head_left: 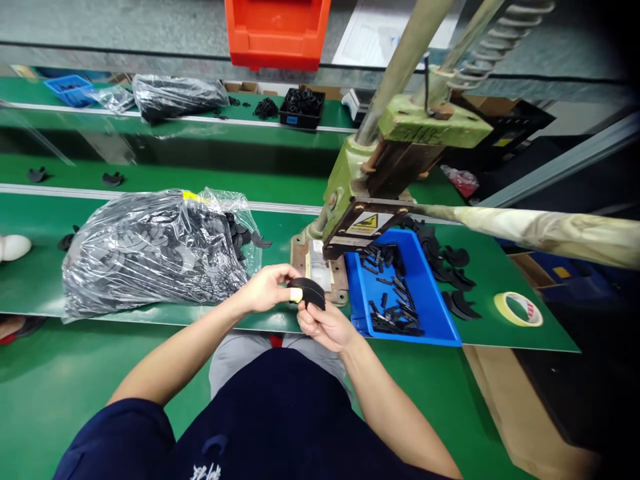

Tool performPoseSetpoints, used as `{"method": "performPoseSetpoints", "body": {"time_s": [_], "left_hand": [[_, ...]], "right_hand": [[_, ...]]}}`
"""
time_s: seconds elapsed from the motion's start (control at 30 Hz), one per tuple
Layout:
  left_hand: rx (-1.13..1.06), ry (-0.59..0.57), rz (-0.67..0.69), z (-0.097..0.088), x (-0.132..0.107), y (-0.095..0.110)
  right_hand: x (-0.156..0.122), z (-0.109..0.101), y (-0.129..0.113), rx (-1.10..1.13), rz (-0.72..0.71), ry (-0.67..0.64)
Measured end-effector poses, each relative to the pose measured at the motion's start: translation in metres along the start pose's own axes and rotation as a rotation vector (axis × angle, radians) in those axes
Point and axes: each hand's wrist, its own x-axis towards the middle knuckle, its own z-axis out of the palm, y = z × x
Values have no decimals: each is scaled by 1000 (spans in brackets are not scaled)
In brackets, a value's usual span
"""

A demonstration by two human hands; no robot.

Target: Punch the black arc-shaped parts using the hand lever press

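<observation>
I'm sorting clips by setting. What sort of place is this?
Most likely a small factory assembly line. A green hand-lever press stands on a green workbench, with a blue plastic bin of small black parts and a clear plastic bag of black pieces. Both hands hold a curved black piece.

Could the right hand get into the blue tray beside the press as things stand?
Probably yes, once freed. The right hand shares a curved black piece with the left hand. The blue tray lies just to its right, open-topped; the press head overhangs only its far corner.
</observation>
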Motion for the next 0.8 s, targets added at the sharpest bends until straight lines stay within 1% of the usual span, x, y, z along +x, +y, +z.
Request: {"method": "performPoseSetpoints", "body": {"time_s": [0.07,0.13,0.2,0.23,0.27,0.33,0.43,0.5,0.67,0.8], "left_hand": [[151,4,123,0,-9,2],[353,18,329,-1,-19,4],[568,11,559,-2,-30,6],[663,0,652,-2,-34,8],[744,-8,723,-3,-38,9],[870,-27,806,-3,-44,11],[951,-28,863,-2,-47,13],[963,-24,868,0,-47,13],[944,-5,811,-1,-49,9],[877,13,778,-4,-50,3]], "right_hand": [[-2,-3,-9,-95,-48,9],[-4,-9,-18,-213,-101,37],[-7,-17,-28,-335,-179,103],[-9,-20,-33,-392,-226,140],[-11,-23,-38,-445,-273,171],[-14,-24,-46,-548,-349,183],[-16,-18,-56,-697,-409,85],[-13,-12,-60,-776,-429,-1],[-4,-1,-69,-880,-451,-155],[1,1,-73,-914,-411,-235]]}}
